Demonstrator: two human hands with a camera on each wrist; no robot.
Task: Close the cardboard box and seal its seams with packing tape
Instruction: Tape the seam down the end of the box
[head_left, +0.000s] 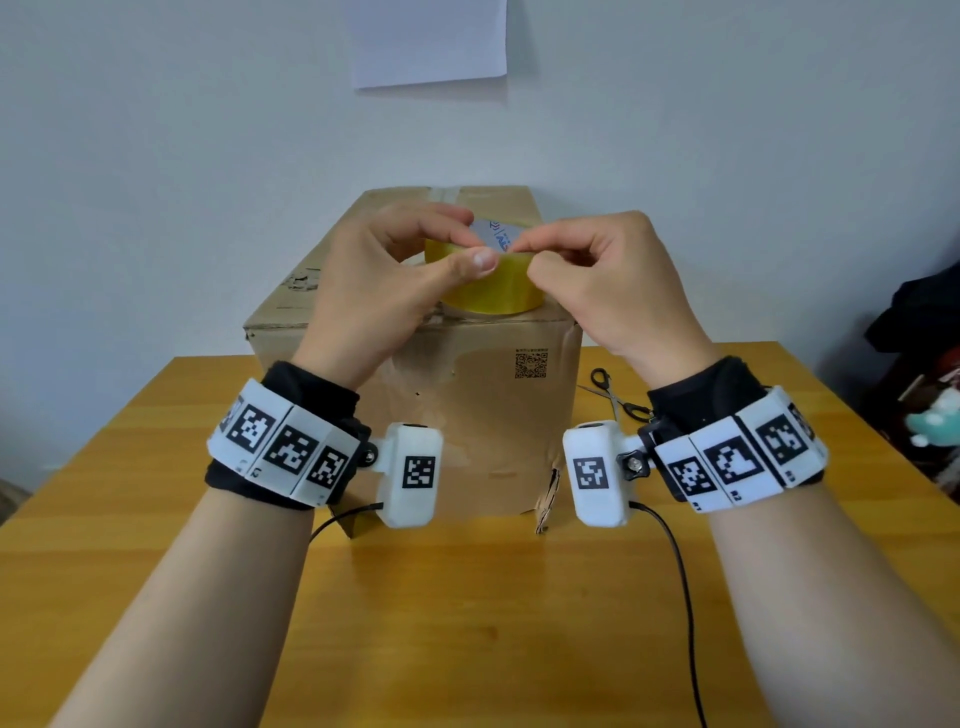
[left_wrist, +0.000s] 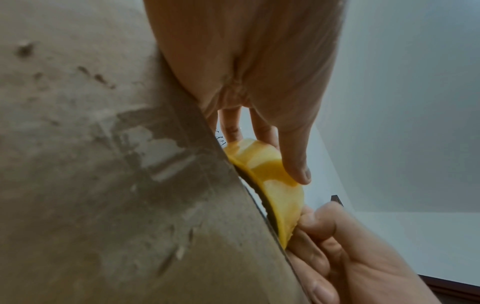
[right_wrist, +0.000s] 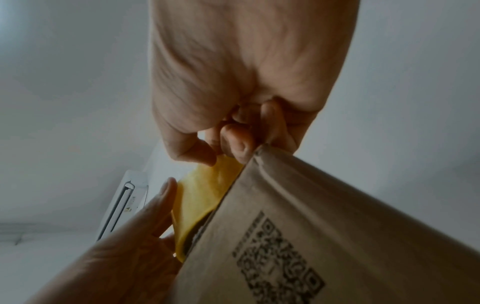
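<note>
A closed brown cardboard box (head_left: 467, 405) stands on the wooden table (head_left: 467, 623). On its top, by the near edge, lies a yellow roll of packing tape (head_left: 498, 293). My left hand (head_left: 470, 239) grips the roll, thumb on the near side and fingers over the top. My right hand (head_left: 519, 248) pinches the roll's upper rim with thumb and forefinger. The left wrist view shows the tape roll (left_wrist: 272, 174) on the box (left_wrist: 103, 164) under my thumb. In the right wrist view, the right fingertips (right_wrist: 233, 144) meet at the tape roll (right_wrist: 202, 195) beside the box (right_wrist: 311, 226).
Scissors (head_left: 618, 397) lie on the table just right of the box. Black cables (head_left: 680, 582) trail from the wrist cameras across the tabletop. A strip of old tape (head_left: 447, 195) sits at the box's far edge. Dark clutter (head_left: 924, 364) stands off the table's right side.
</note>
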